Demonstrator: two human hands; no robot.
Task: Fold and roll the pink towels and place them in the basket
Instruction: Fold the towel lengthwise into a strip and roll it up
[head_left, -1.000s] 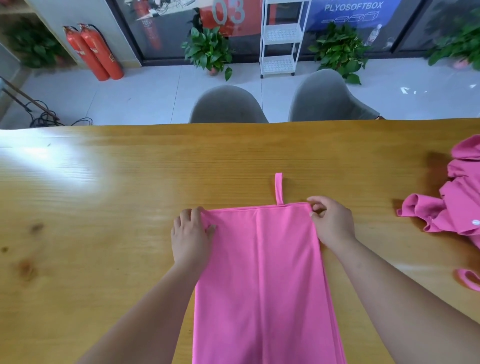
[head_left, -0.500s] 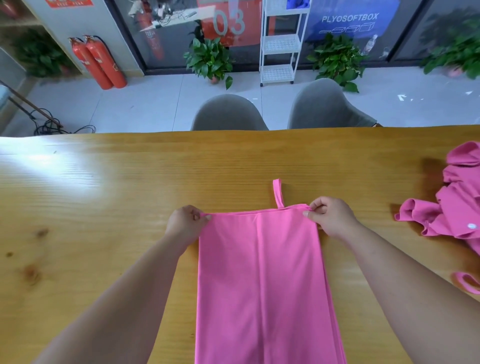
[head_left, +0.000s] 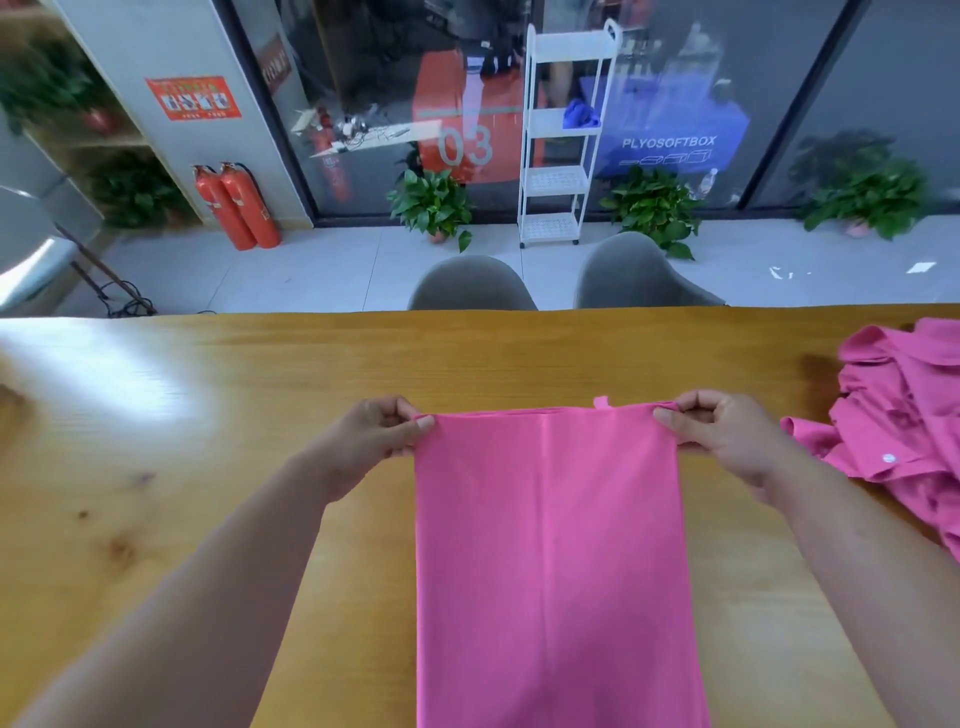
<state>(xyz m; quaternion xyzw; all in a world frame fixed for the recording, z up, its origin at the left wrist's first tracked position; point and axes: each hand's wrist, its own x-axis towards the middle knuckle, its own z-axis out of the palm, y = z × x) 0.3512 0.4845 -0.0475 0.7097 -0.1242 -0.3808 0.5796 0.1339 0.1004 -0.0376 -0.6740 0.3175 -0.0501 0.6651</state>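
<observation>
Left hand (head_left: 374, 434) and right hand (head_left: 727, 436) are pinching the two far corners of a folded pink towel (head_left: 550, 545) midway along the table (head_left: 260, 374).
Thumb and curled fingers of each hand are gripping one corner and pulling the far edge taut; whether that edge is lifting off the wood is hard to tell. Toward the near edge the towel is running out of frame. A small loop (head_left: 601, 401) is barely peeking over the fold. Crumpled pink cloth (head_left: 904, 415) is lying at the right edge, partly cut off.
</observation>
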